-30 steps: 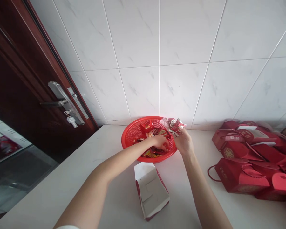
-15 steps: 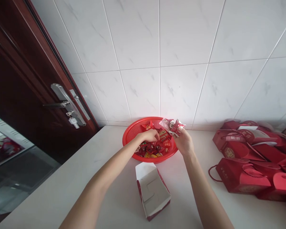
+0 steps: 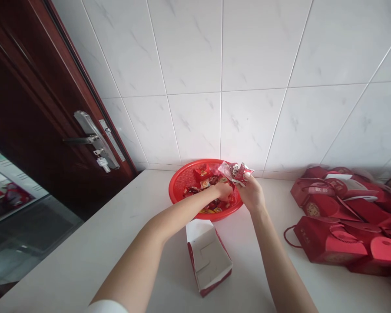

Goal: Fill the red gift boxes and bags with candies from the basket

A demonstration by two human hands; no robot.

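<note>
A red plastic basket (image 3: 177, 182) filled with wrapped candies (image 3: 204, 173) stands against the wall. My left hand (image 3: 224, 191) reaches into its right part, fingers down among the candies and mostly hidden, so what they grip cannot be made out. Over the basket's right rim, my right hand (image 3: 251, 191) pinches several red and pink candy packets (image 3: 236, 171). In front of the basket lies an open box (image 3: 210, 261), white inside and red outside, with its flap raised toward the basket; no candy shows inside it.
Many red gift boxes (image 3: 332, 241) with cord handles are piled on the right of the white table (image 3: 133, 221). Behind is a tiled wall (image 3: 195, 121). A dark wooden door (image 3: 52, 87) with keys in its lock stands at the left.
My left hand has moved right within the basket, uncovering candies on the left side. My right hand keeps its packets in about the same place. The view has shifted slightly.
</note>
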